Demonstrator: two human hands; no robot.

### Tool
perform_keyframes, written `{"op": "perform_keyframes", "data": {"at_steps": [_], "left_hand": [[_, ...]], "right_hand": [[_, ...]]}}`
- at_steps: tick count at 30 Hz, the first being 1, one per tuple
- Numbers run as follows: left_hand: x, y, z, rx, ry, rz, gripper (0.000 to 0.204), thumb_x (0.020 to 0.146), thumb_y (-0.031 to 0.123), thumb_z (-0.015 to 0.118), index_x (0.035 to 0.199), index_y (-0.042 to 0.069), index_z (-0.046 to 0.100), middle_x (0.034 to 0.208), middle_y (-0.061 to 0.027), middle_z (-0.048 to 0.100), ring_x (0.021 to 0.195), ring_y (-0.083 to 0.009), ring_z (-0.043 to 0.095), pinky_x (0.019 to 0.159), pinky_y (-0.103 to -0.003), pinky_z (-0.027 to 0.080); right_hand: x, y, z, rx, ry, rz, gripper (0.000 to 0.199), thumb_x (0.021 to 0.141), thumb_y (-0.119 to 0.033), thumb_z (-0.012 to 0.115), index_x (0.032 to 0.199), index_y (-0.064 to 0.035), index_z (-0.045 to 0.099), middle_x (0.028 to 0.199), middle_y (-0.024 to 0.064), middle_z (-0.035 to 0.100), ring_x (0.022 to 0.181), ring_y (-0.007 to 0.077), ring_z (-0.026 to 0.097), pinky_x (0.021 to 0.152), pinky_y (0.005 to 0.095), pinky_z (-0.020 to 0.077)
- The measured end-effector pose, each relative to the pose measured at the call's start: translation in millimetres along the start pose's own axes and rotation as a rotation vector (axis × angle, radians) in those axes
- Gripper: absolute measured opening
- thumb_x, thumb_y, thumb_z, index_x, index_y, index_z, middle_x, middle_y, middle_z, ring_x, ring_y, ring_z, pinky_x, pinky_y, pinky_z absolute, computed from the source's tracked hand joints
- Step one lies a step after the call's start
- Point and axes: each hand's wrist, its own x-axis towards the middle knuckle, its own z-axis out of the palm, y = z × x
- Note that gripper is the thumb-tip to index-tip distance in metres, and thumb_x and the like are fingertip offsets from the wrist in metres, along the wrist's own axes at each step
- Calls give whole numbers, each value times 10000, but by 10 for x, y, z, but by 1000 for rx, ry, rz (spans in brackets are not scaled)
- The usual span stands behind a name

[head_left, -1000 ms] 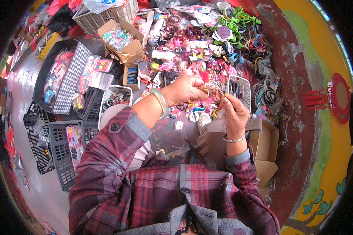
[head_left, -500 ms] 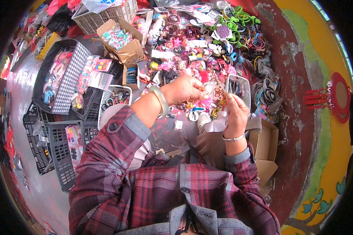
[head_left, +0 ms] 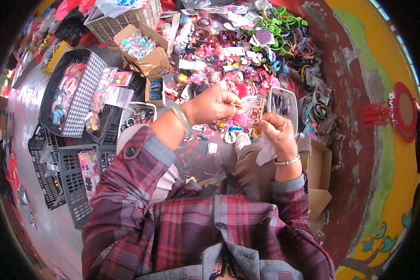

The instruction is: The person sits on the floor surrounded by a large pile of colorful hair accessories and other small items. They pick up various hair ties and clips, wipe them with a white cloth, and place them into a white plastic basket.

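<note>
My left hand, with a pale bangle at the wrist, is raised over the heap with thumb and fingers pinched together. A thin, tan, loop-like bit shows at its fingertips, too small to name surely. Across from it, my right hand pinches the lower right edge of a pale pink card carrying brown, rounded shapes. The card stands tilted between both hands, its left edge close to the left fingertips; I cannot tell whether they touch. Behind the hands lies a heap of small pink and mixed hair accessories.
Left of me stand a grey plastic crate, a houndstooth-sided box and a carton of wrapped pieces. White baskets flank my hands, one on the right. An opened cardboard box sits by my right forearm. Green headbands lie farther back.
My right hand has shifted slightly left and down, and the card now shows more openly between the hands. My left hand has moved a little left.
</note>
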Motion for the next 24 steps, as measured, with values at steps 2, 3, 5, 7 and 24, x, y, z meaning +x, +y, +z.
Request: {"op": "perform_keyframes", "data": {"at_steps": [2,3,5,7,24], "left_hand": [[-17,-23,36,40,-34,36,126,802,71,569,871,-25,610,665,10,564,608,-55,487,549,-233,410],[-33,-22,56,64,-58,10,127,795,73,567,877,-13,612,669,4,569,615,-60,495,557,-240,414],[-50,39,99,113,-111,-35,138,782,76,563,891,12,617,676,-7,580,629,-68,510,574,-256,423],[-61,90,101,202,-143,-118,148,745,64,547,873,42,618,701,-51,607,635,-136,570,579,-281,439],[-380,517,177,1208,245,822,365,591,100,593,954,73,626,619,9,500,527,-137,497,427,-263,395]], "right_hand": [[24,-57,-5,-185,-54,-106,133,777,-106,598,843,5,628,652,6,574,608,87,516,575,212,407],[16,-128,10,-276,-68,-209,129,776,-102,594,844,3,626,637,16,568,599,101,519,574,219,409],[10,-107,5,-418,-69,-341,125,766,-96,592,856,-14,625,599,74,536,538,171,511,547,247,416],[-50,-137,27,-514,-7,-317,124,773,-99,589,853,-13,626,607,88,536,516,192,502,527,258,418],[-351,-292,148,-1119,300,-1144,292,647,-70,691,933,-83,632,923,47,626,476,88,466,422,234,357]]}}
